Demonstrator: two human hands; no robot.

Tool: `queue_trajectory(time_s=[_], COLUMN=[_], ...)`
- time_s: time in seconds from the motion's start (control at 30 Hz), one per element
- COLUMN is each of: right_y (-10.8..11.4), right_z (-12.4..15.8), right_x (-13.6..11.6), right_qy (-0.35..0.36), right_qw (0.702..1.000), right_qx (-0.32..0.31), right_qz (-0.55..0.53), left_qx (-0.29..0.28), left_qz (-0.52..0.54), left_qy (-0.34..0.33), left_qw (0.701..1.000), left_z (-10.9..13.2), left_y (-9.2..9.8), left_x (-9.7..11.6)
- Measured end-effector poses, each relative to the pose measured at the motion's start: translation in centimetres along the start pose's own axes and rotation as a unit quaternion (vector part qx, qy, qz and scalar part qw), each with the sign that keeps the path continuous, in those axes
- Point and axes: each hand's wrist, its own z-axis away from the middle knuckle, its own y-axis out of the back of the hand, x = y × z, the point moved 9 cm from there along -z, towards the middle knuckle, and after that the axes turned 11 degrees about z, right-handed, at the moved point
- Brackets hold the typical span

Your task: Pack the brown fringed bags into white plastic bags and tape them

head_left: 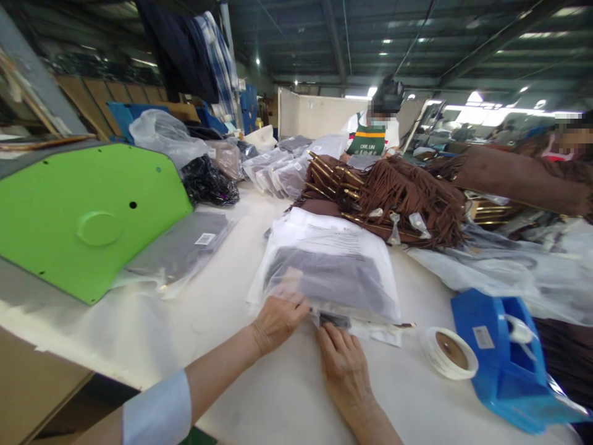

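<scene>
A clear plastic bag (pixel 324 262) with something dark grey folded inside lies flat in front of me, over white printed bags (pixel 319 230). My left hand (pixel 280 320) is closed in a pinch on the near edge of the clear bag. Just right of it, my right hand (pixel 343 361) lies low on the table with its fingers bent over a small dark grey piece (pixel 336 320) at the bag's near edge. The fingertips there are partly hidden. A thin brown-tipped strip (pixel 407 325) sticks out to the right of the bag.
A green machine panel (pixel 92 216) stands left, beside a bagged grey item (pixel 178 247). Brown fringed goods (pixel 398 198) are piled behind the bag. At right are a tape roll (pixel 449 353) and a blue dispenser (pixel 498 358). A co-worker in a green apron (pixel 365 137) stands opposite.
</scene>
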Motion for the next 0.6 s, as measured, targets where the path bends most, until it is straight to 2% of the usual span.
queue_trajectory(time_s=[0.1, 0.37, 0.5, 0.6], right_y=[-0.3, -1.6, -1.3, -1.0], right_z=[-0.2, -1.3, -1.1, -0.6], right_x=[0.5, 0.2, -0.4, -1.2], right_qy=[-0.027, -0.022, -0.012, -0.001], right_qw=[0.999, 0.997, 0.998, 0.999], right_qx=[-0.002, -0.019, -0.017, -0.022], right_qz=[0.040, 0.076, 0.061, 0.044], left_qx=[-0.005, -0.024, -0.057, -0.083], left_qz=[-0.002, -0.067, 0.031, 0.111], left_qy=[-0.015, -0.053, -0.062, -0.020], left_qw=[1.000, 0.996, 0.996, 0.990], left_z=[0.0, 0.0, -1.0, -1.7], left_y=[-0.3, -2.2, -4.1, -5.3], left_x=[0.0, 0.4, 0.2, -0.6])
